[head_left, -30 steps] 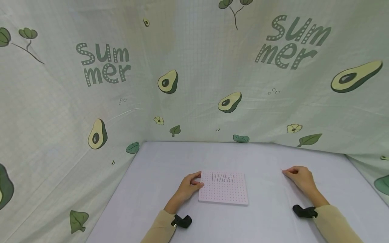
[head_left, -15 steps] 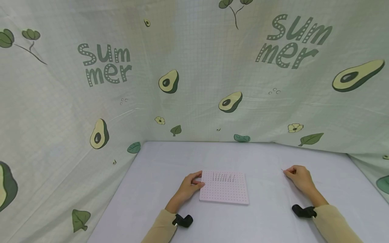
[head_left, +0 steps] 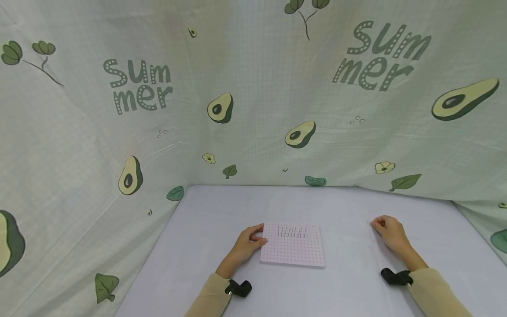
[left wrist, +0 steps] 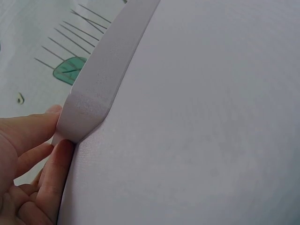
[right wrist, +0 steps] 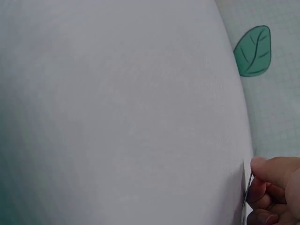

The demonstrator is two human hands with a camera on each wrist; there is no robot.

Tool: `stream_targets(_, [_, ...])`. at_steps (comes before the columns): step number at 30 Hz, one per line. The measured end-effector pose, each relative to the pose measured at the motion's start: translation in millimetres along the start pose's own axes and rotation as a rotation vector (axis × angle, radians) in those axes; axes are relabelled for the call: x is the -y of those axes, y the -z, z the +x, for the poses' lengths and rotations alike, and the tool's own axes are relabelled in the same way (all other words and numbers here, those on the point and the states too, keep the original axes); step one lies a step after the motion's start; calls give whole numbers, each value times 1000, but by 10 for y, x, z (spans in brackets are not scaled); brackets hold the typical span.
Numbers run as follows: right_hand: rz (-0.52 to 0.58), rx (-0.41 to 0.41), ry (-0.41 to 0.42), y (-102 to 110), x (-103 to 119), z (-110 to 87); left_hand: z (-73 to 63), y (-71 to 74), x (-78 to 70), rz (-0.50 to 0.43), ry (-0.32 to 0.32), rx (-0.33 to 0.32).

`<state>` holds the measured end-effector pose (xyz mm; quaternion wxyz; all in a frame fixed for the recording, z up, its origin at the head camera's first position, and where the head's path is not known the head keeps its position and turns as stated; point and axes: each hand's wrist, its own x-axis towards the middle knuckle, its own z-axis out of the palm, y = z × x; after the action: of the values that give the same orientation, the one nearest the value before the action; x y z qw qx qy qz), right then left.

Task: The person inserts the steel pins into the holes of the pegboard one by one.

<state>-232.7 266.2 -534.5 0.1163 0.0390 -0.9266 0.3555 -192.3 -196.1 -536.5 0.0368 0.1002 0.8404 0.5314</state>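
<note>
A pale pink board with a grid of small holes (head_left: 293, 255) lies flat on the white table. Thin metal needles (head_left: 292, 231) stand in a row along its far part; in the left wrist view several needles (left wrist: 75, 36) poke up past the board's edge (left wrist: 105, 65). At the board's left side my left hand (head_left: 244, 245) grips the rim between thumb and fingers. Well to the right, my right hand (head_left: 392, 233) pinches a thin needle (right wrist: 248, 190) just over the cloth. Most of that needle is hidden by the fingers in the head view.
White cloth (head_left: 340, 202) covers the table. A pale curtain (head_left: 253, 79) printed with avocados and leaves hangs behind and at the left. Each wrist carries a black camera mount, such as the right one (head_left: 396, 276).
My right hand stays almost in place, and the needle's tip shows less clearly than before. The left hand keeps its grip on the board. The head view has shifted slightly.
</note>
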Motion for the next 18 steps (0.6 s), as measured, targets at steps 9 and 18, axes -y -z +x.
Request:
stream_targets(9, [16,-3,-38,21,36,3,9,-4,15,15,6,2])
stream_targets(18, [77,65,-82,57,102,-5,19,7,41,17,6,5])
